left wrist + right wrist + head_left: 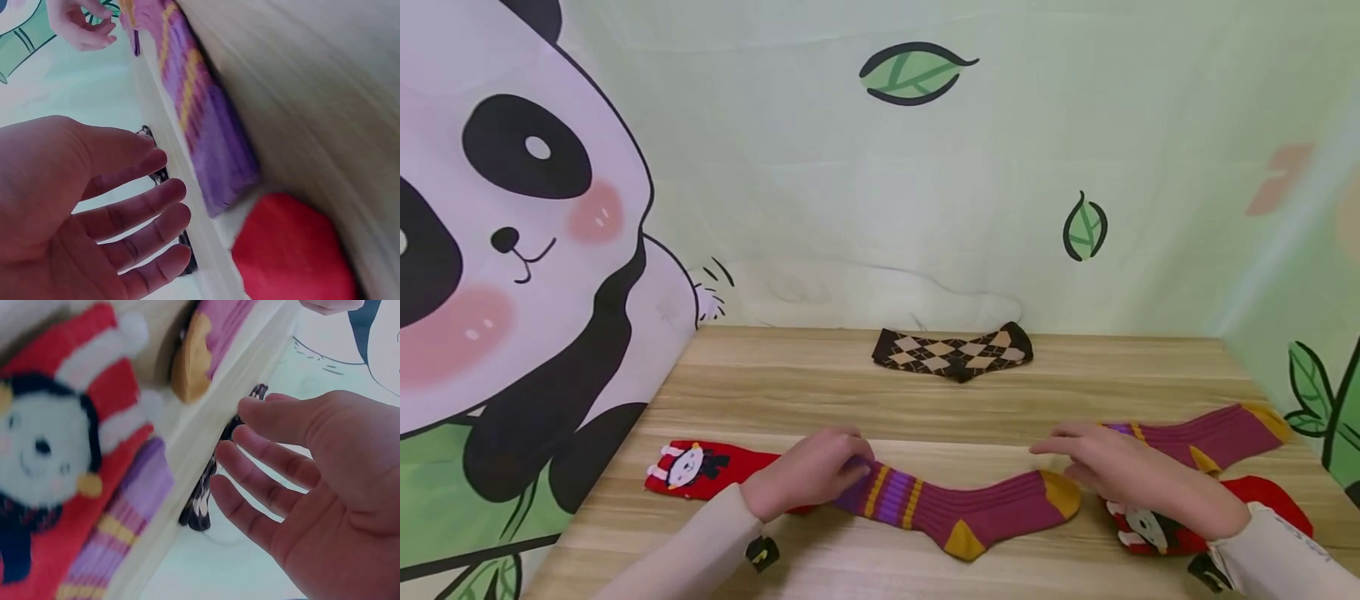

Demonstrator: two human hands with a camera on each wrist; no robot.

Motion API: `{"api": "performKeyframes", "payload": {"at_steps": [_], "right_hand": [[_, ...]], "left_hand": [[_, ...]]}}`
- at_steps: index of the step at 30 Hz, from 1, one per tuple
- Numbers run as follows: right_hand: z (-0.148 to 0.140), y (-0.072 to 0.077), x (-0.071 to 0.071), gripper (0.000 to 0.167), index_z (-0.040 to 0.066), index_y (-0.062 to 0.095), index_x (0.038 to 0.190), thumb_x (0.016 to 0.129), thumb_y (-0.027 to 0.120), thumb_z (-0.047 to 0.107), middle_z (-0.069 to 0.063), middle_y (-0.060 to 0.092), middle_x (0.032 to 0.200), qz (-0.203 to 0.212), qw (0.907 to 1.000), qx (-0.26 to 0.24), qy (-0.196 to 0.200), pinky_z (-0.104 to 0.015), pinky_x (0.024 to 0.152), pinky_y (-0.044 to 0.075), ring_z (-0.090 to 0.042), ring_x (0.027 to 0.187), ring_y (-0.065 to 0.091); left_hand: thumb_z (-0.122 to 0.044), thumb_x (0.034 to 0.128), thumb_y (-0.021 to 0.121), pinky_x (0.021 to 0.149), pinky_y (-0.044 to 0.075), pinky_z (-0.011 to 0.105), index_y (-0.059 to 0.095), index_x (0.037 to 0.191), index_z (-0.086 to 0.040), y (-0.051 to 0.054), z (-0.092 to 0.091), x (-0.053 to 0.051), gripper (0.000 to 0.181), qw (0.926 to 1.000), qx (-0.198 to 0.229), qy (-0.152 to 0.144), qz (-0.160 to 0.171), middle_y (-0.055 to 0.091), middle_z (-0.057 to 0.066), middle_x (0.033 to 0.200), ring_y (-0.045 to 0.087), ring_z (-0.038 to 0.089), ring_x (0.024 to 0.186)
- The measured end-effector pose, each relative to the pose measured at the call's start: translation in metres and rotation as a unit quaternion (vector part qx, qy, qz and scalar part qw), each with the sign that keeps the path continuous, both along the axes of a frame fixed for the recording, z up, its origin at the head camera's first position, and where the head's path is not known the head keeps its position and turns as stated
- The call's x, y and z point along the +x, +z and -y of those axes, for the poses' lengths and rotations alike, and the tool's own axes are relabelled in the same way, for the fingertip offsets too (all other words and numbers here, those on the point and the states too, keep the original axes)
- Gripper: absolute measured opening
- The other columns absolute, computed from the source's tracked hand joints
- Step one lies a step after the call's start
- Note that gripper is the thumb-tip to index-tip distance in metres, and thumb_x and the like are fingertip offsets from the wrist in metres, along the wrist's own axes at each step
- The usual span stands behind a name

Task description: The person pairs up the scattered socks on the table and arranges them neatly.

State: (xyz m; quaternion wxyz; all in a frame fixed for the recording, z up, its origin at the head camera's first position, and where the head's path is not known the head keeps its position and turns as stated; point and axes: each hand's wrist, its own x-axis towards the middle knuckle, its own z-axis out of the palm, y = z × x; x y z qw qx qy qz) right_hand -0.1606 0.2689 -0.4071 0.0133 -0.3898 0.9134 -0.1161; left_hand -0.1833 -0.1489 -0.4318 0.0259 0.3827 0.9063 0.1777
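My left hand hovers over the cuff of a purple sock with yellow heel and toe. Its fingers are loosely bent and hold nothing; in the left wrist view a gap separates them from the cuff. Partly covered by that hand and forearm is a red sock with a cartoon face. My right hand is held in the air, fingers relaxed, between the sock's toe and a second purple sock. Below the right forearm lies another red sock, its face print plain in the right wrist view.
A black and tan argyle sock lies at the back of the wooden table. Behind the table hangs a pale green backdrop with a panda and leaves, continuing along both sides.
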Motion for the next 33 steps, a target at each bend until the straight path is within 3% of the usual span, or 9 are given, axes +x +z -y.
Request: {"api": "performKeyframes", "payload": {"at_steps": [7, 11, 15, 22, 28, 33], "right_hand": [[-0.018, 0.019, -0.009, 0.054, 0.014, 0.064, 0.138, 0.088, 0.079, 0.000, -0.007, 0.063, 0.118, -0.043, 0.9991, -0.005, -0.005, -0.022, 0.066, 0.055, -0.011, 0.083, 0.059], [-0.031, 0.026, -0.011, 0.054, 0.015, 0.063, 0.138, 0.088, 0.081, 0.006, -0.010, 0.064, 0.121, -0.081, 0.9962, -0.001, -0.033, -0.033, 0.073, 0.060, -0.022, 0.094, 0.066], [-0.045, 0.030, -0.010, 0.053, 0.015, 0.062, 0.140, 0.090, 0.080, 0.013, -0.011, 0.063, 0.125, -0.094, 0.9937, -0.006, -0.062, -0.042, 0.080, 0.061, -0.029, 0.105, 0.066], [-0.073, 0.026, -0.014, 0.062, 0.015, 0.058, 0.143, 0.086, 0.084, 0.014, -0.016, 0.061, 0.130, -0.128, 0.9872, -0.012, -0.094, -0.056, 0.085, 0.057, -0.038, 0.115, 0.060], [-0.095, 0.018, -0.024, 0.074, 0.012, 0.054, 0.146, 0.080, 0.088, 0.012, -0.019, 0.058, 0.134, -0.167, 0.9810, -0.042, -0.089, -0.063, 0.088, 0.053, -0.042, 0.118, 0.056], [-0.111, 0.018, -0.028, 0.081, 0.012, 0.051, 0.148, 0.078, 0.090, 0.013, -0.023, 0.056, 0.138, -0.167, 0.9799, -0.045, -0.099, -0.067, 0.090, 0.049, -0.046, 0.120, 0.054]], "left_hand": [[-0.016, 0.1005, 0.067, 0.080, 0.057, 0.025, 0.075, 0.112, -0.006, 0.014, -0.027, -0.007, 0.016, 0.9994, 0.015, -0.026, -0.016, 0.073, 0.004, 0.105, 0.069, 0.016, 0.094], [-0.017, 0.1019, 0.065, 0.081, 0.056, 0.024, 0.073, 0.115, -0.006, 0.023, -0.046, -0.012, 0.019, 0.9985, 0.022, -0.039, -0.032, 0.073, 0.004, 0.107, 0.070, 0.018, 0.095], [-0.019, 0.1025, 0.064, 0.078, 0.056, 0.023, 0.072, 0.117, -0.008, 0.029, -0.064, -0.014, 0.019, 0.9974, 0.026, -0.047, -0.047, 0.073, 0.005, 0.109, 0.071, 0.017, 0.093], [-0.024, 0.1046, 0.061, 0.079, 0.054, 0.022, 0.070, 0.122, -0.010, 0.032, -0.097, -0.019, 0.024, 0.9973, 0.034, -0.041, -0.050, 0.073, 0.005, 0.112, 0.069, 0.015, 0.096], [-0.025, 0.1032, 0.063, 0.080, 0.054, 0.020, 0.069, 0.123, -0.010, 0.031, -0.125, -0.022, 0.026, 0.9948, 0.045, -0.046, -0.079, 0.073, 0.005, 0.115, 0.069, 0.013, 0.098], [-0.029, 0.1036, 0.062, 0.082, 0.054, 0.019, 0.069, 0.125, -0.011, 0.031, -0.149, -0.026, 0.029, 0.9941, 0.040, -0.029, -0.096, 0.071, 0.003, 0.115, 0.067, 0.011, 0.099]]}}
